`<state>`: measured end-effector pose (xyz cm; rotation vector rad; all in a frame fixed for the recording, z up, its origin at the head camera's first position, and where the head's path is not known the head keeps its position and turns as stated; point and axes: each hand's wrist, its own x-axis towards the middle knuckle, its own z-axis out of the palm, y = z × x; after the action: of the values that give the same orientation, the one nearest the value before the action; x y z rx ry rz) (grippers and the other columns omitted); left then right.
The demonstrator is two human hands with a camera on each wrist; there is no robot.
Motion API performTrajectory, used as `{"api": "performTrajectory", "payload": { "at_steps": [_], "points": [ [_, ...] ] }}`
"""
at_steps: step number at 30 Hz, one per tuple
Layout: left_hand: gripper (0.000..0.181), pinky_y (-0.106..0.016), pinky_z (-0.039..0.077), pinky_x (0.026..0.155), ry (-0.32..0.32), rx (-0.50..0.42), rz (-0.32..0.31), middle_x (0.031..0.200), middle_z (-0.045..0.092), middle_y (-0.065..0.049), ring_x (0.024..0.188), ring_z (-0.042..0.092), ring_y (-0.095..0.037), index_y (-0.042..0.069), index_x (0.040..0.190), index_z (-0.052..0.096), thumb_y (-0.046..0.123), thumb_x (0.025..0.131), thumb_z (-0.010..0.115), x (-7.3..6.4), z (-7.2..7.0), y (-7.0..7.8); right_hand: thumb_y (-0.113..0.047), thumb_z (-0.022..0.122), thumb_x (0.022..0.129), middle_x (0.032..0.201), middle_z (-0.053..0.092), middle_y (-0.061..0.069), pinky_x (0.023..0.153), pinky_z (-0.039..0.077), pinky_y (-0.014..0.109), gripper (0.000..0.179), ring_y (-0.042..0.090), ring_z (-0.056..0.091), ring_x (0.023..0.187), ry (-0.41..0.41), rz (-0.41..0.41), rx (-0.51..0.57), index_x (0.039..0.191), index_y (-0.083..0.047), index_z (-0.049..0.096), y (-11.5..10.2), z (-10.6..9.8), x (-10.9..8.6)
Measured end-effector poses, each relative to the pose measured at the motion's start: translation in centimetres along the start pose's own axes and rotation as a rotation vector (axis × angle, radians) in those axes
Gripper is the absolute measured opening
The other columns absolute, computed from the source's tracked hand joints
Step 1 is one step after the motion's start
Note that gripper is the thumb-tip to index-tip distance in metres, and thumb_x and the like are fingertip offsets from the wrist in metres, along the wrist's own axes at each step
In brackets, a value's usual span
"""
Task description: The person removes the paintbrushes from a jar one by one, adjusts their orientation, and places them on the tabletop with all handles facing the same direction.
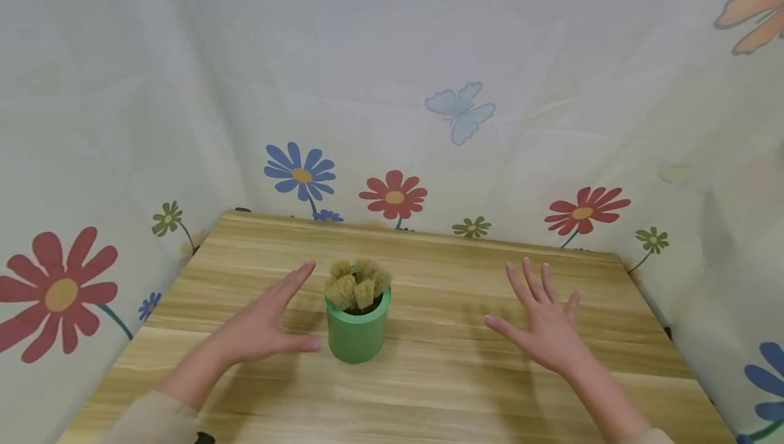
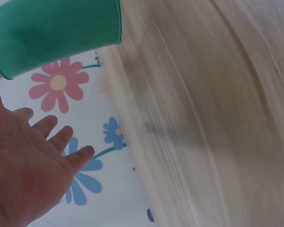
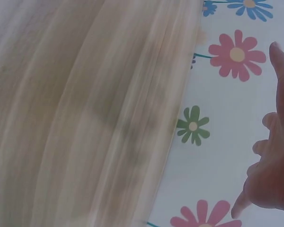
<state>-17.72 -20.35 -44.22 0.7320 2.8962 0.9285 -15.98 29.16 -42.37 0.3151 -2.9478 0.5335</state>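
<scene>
A green cup (image 1: 358,326) stands upright on the wooden table (image 1: 429,389), with several tan bristle brush heads (image 1: 357,284) sticking out of its top. My left hand (image 1: 269,321) is just left of the cup, fingers straight, thumb tip close to its side, holding nothing. In the left wrist view the same cup (image 2: 57,33) lies above my open palm (image 2: 28,165). My right hand (image 1: 545,325) hovers over the table well right of the cup, fingers spread. In the right wrist view, my right hand's fingers (image 3: 274,161) show against the cloth.
A flower-printed cloth (image 1: 392,90) walls the table on the back and both sides. The table's back edge (image 1: 429,231) meets the cloth; the wood around the cup and hands is bare.
</scene>
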Motion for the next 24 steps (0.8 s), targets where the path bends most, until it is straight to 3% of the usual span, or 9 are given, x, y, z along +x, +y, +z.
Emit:
{"api": "performTrajectory", "payload": {
  "at_steps": [7,12,20,24],
  "points": [
    [0.128,-0.074,0.035,0.119,-0.025,-0.112,-0.005,0.175,0.023,-0.019,0.155,0.031,-0.051,0.029,0.174,0.007,0.058,0.081,0.090,0.8,1.1,0.1,-0.063,0.071,0.096,0.179,0.004,0.012,0.107,-0.012,0.094,0.103,0.046,-0.007,0.163,-0.015,-0.036,0.078,0.173,-0.027,0.012,-1.7,-0.2,0.8],
    [0.127,-0.075,0.034,0.119,-0.021,-0.254,-0.006,0.176,0.025,-0.013,0.156,0.030,-0.048,0.030,0.173,0.007,0.051,0.081,0.092,1.2,2.2,0.3,-0.062,0.070,0.097,0.179,0.005,0.009,0.109,-0.010,0.094,0.103,0.044,-0.006,0.164,-0.020,-0.054,0.116,0.174,-0.027,0.011,-2.7,-0.1,1.3],
    [0.129,-0.071,0.032,0.123,0.030,-0.434,-0.007,0.173,0.025,-0.023,0.156,0.030,-0.051,0.027,0.173,0.010,0.039,0.078,0.097,1.9,3.9,0.9,-0.058,0.071,0.099,0.180,0.007,0.004,0.113,-0.010,0.090,0.101,0.039,-0.005,0.165,-0.035,-0.087,0.214,0.173,-0.029,0.009,-4.3,0.4,1.9],
    [0.124,-0.068,0.035,0.123,0.088,-0.505,-0.008,0.170,0.033,-0.022,0.153,0.036,-0.049,0.022,0.171,0.015,0.033,0.079,0.098,2.2,4.5,1.4,-0.056,0.071,0.099,0.180,0.009,0.002,0.115,-0.009,0.089,0.100,0.038,-0.003,0.165,-0.040,-0.112,0.265,0.173,-0.029,0.011,-5.4,0.6,2.2]
  ]
}}
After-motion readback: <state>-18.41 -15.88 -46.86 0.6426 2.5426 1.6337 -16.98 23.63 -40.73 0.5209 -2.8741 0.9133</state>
